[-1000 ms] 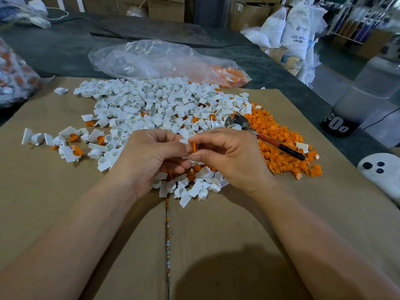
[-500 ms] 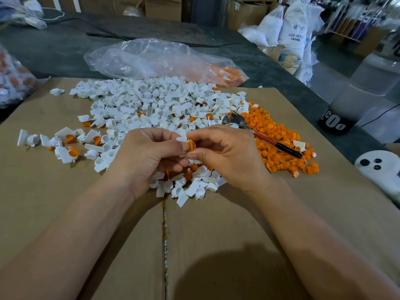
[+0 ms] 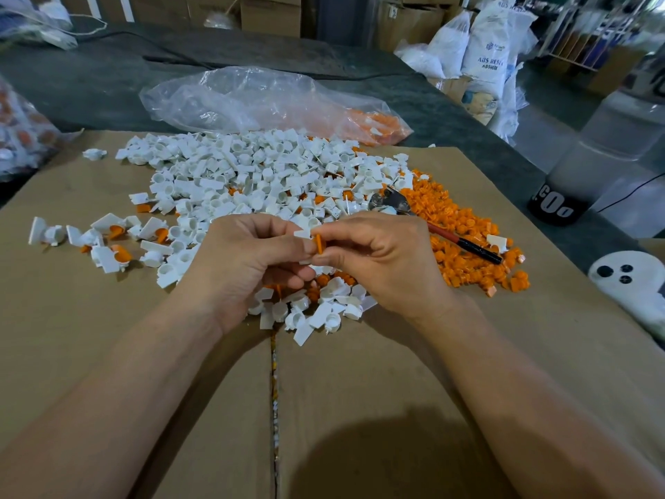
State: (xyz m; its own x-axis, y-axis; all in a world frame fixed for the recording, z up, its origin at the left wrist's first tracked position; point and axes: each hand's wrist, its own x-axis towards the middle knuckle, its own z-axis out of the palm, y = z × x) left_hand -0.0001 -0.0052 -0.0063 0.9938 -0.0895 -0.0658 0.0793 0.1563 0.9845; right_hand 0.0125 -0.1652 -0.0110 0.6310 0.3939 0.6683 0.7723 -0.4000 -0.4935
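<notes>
Evidently mating parts: left hand (image 3: 248, 261) grips a white cap (image 3: 303, 235), right hand (image 3: 381, 261) pinches an orange plug (image 3: 319, 243); spare plugs (image 3: 464, 246) at three o'clock.

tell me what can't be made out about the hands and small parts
All in the head view:
1. white part: fingers of the left hand hide all but a corner.
2. orange part: pinched by the right hand; whether it sits in the white part is hidden.
3. tool: its head is half buried under white pieces.
4. bag: cut off by the left edge.
</notes>
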